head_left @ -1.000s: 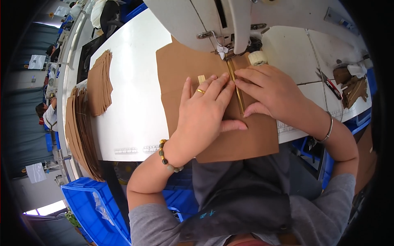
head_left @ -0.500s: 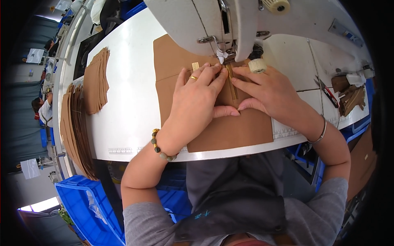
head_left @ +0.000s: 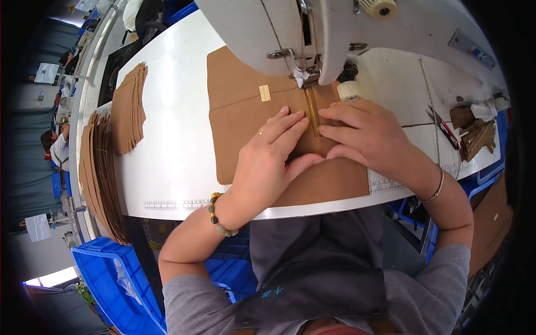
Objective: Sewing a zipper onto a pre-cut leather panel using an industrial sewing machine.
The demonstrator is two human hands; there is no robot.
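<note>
Hands (head_left: 268,159) (head_left: 365,134) open, flat on brown fabric (head_left: 231,139), no grip; zip (head_left: 311,106) btwn, far end unclear at mach. foot (head_left: 311,80).

A white table (head_left: 173,128) bears brown fabric (head_left: 233,125), stacked pieces (head_left: 128,111), scissors (head_left: 447,133).

We're in a sewing workshop: a sewing machine (head_left: 335,33) stands over brown cloth (head_left: 231,131) on a white surface (head_left: 173,139). Leftward we see stacked fabric pieces (head_left: 128,111), a blue crate (head_left: 91,265) and a co-worker (head_left: 60,149).
</note>
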